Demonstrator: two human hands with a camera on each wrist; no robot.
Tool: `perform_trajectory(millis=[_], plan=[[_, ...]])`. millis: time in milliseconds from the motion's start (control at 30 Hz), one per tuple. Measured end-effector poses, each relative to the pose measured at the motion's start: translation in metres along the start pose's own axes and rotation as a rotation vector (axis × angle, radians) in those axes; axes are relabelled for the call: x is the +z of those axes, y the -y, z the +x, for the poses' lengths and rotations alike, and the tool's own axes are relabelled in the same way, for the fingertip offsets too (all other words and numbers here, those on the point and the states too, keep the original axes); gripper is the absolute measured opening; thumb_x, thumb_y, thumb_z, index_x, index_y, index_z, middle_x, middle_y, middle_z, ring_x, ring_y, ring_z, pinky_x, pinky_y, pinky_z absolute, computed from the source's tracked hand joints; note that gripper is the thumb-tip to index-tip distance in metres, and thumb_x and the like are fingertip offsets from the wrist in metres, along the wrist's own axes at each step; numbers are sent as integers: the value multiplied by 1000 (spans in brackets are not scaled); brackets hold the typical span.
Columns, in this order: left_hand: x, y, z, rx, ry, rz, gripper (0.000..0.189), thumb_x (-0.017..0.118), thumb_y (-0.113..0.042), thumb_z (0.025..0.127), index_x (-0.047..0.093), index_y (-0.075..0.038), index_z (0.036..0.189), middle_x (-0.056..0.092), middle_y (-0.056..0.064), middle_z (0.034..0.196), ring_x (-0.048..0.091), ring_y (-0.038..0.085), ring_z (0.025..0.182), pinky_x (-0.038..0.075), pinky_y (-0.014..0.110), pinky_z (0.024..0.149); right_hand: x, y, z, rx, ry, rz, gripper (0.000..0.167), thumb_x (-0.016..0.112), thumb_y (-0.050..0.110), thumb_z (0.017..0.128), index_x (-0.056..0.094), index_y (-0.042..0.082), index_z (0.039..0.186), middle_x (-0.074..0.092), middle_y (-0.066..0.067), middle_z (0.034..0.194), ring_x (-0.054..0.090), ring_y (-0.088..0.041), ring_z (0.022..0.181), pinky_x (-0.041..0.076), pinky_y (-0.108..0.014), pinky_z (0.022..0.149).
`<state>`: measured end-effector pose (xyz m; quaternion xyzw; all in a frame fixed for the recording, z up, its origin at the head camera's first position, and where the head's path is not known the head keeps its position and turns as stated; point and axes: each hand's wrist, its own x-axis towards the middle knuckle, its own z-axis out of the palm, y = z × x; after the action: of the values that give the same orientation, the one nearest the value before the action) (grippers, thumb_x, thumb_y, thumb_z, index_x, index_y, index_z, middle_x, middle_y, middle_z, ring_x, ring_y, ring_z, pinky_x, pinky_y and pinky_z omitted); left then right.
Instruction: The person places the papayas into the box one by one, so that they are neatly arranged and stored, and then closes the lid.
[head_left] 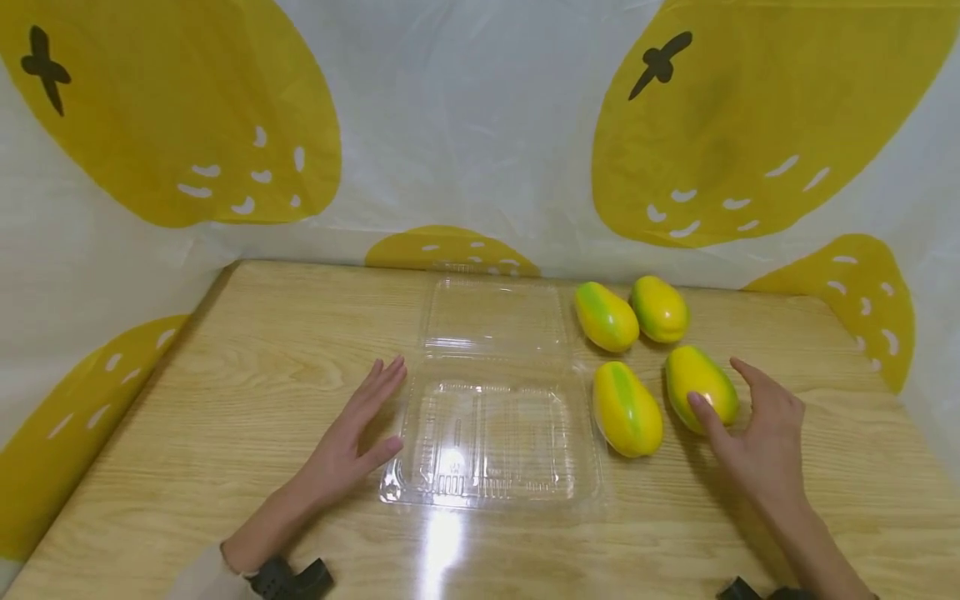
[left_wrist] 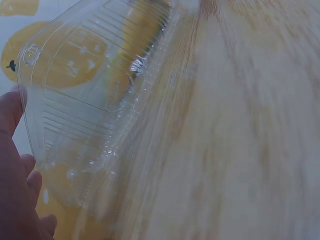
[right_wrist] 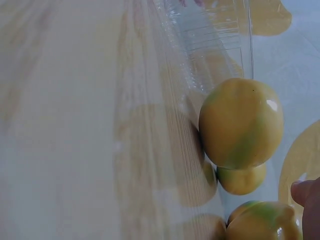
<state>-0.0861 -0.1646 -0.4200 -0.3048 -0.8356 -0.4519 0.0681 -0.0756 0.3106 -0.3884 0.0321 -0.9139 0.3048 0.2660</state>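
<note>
A clear plastic clamshell box (head_left: 491, 496) lies on the table with its lid (head_left: 495, 317) folded back toward the wall. At its left side my left hand (head_left: 348, 437) is held with fingers extended, fingertips right at the rim; the left wrist view shows a fingertip (left_wrist: 17, 95) overlapping that edge. My right hand (head_left: 761, 425) is spread around the front right fruit (head_left: 701, 383), a glossy yellow one with green streaks, shaped like a small papaya. The thumb overlaps this fruit in the head view, while the forefinger stands apart beyond it. In the right wrist view the thumb (right_wrist: 302, 192) shows beside a fruit (right_wrist: 265, 222).
Three similar fruits lie close by: one (head_left: 628, 408) right beside the box, another (head_left: 606, 317) beside the lid, and one (head_left: 660, 308) at the back. A white wall sheet (head_left: 465, 108) with big yellow fruit prints borders the wooden table (head_left: 247, 375).
</note>
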Motion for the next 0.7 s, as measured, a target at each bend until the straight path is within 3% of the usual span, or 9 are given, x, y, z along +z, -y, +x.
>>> perform_trajectory(millis=[267, 467, 700], plan=[[0, 0, -1, 11, -3, -9, 70, 57, -41, 94, 29, -12, 151, 19, 5, 158, 8, 41, 143, 9, 69, 106, 0, -1, -2, 71, 38, -35, 66, 70, 23, 85, 43, -4, 138, 48, -31, 129, 42, -44, 103, 23, -55, 86], [0, -1, -1, 10, 3, -6, 69, 57, -38, 93, 29, -14, 151, 18, 5, 158, 8, 40, 143, 9, 68, 106, -1, -2, -2, 93, 61, -50, 65, 69, 24, 87, 42, -3, 139, 50, -29, 126, 43, -43, 98, 27, -51, 78], [-1, 0, 0, 2, 10, 4, 69, 59, -33, 93, 28, -15, 152, 17, 4, 158, 8, 37, 143, 10, 66, 107, -7, 0, 2, 137, 155, -73, 66, 66, 28, 89, 39, -2, 141, 48, -31, 128, 45, -45, 97, 31, -49, 72]])
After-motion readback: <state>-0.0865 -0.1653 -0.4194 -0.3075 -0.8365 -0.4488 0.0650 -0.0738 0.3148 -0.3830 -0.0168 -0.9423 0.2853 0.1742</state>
